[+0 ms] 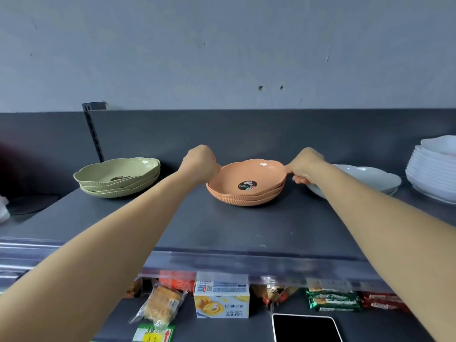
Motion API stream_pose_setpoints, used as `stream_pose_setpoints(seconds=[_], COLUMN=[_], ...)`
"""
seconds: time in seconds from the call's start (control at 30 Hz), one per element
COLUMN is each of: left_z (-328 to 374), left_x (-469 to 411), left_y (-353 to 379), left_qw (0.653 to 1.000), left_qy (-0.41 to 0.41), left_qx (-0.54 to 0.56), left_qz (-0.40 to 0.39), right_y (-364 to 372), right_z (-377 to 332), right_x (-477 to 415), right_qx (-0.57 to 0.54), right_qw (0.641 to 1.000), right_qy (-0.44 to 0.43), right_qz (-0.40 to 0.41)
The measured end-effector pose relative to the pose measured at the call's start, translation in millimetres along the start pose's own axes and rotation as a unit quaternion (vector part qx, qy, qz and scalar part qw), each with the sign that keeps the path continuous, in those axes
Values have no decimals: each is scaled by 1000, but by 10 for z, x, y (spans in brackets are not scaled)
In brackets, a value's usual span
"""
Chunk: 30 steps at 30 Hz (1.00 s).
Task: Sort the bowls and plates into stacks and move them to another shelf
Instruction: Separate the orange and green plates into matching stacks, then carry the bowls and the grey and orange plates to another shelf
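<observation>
A stack of three orange scalloped plates (246, 191) sits in the middle of the grey top shelf (222, 230). My left hand (200, 162) grips its left rim and my right hand (306, 166) grips its right rim. To the left stands a stack of three green plates (118, 177) of the same shape. Right of the orange stack, partly behind my right forearm, lie pale blue-white plates (370, 177). At the far right edge stands a tall stack of white dishes (431, 174).
The shelf's dark back panel (246, 134) rises just behind the plates. A round dark lid-like object (32, 203) lies at the far left. On the lower shelf are snack packets (160, 304), a biscuit box (222, 299), green bars (333, 301) and a phone (306, 328).
</observation>
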<state>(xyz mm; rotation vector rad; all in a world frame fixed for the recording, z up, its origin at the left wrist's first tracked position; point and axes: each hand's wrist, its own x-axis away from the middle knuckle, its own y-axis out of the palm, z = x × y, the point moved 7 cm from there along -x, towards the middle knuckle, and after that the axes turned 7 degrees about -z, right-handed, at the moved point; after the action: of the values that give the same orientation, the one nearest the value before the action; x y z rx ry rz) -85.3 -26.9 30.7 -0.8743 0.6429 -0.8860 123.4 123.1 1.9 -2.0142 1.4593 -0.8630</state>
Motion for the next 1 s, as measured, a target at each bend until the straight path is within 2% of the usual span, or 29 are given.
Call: stream_pose_setpoints(seconds=[0.23, 0.43, 0.67, 0.83, 1.0], left_z=[3, 93, 839, 1509, 2095], left_x=[-53, -67, -39, 57, 161], left_y=[34, 23, 237, 525, 865], left_qw=[1000, 998, 980, 958, 940], left_qy=[14, 49, 179, 257, 297], left_qx=[18, 25, 58, 77, 95], left_qz=[-14, -29, -66, -100, -140], right_y=[169, 60, -595, -1323, -1891], right_z=[5, -51, 117, 677, 1206], right_x=[-2, 50, 259, 567, 761], right_qx=[13, -26, 82, 107, 119], right_qw=[1000, 996, 979, 952, 938], right_qy=[3, -40, -35, 9, 44], right_qz=[-13, 72, 183, 285, 324])
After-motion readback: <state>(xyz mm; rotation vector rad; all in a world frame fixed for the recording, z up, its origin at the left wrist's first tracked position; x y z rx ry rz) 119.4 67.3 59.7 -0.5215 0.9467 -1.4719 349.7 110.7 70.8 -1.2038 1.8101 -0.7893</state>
